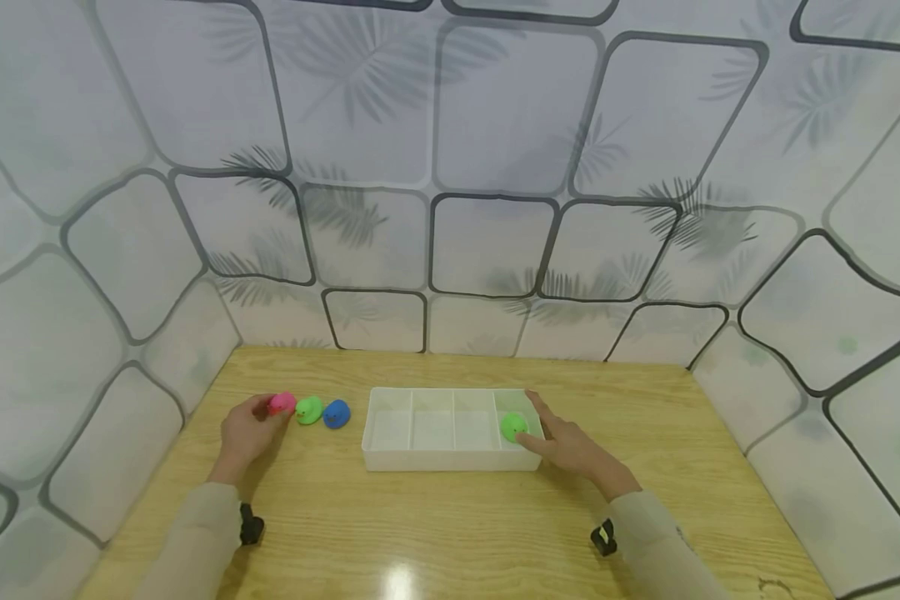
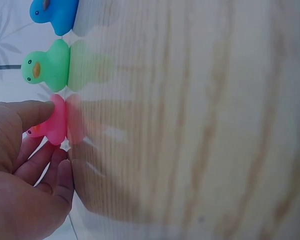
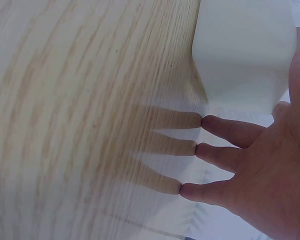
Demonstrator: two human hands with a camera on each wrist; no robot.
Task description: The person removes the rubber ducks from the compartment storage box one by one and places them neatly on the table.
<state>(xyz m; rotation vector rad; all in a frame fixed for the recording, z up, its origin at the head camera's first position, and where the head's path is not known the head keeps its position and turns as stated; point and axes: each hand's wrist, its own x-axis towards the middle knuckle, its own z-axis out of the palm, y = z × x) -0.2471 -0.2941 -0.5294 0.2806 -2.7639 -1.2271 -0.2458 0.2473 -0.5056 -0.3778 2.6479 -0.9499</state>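
Left hand (image 1: 249,435): pinching pink duck (image 1: 282,403), left of tray (image 1: 450,461); fingertip grip likely suits its small body.
Right hand (image 1: 576,452): unclenched, fingers spread at tray's right end, probably steadying it.
Green duck (image 1: 309,411), blue duck (image 1: 337,414): left of tray, lined up likely for easy reach.
Second green duck (image 1: 513,426): tray's rightmost compartment.

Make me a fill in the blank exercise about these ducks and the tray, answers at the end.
The left hand pinches the ____ duck.
The tabletop duck nearest the white tray is ____.
The tray is divided into ____ compartments.
The duck inside the rightmost compartment is ____.
Missing words: pink; blue; four; green.
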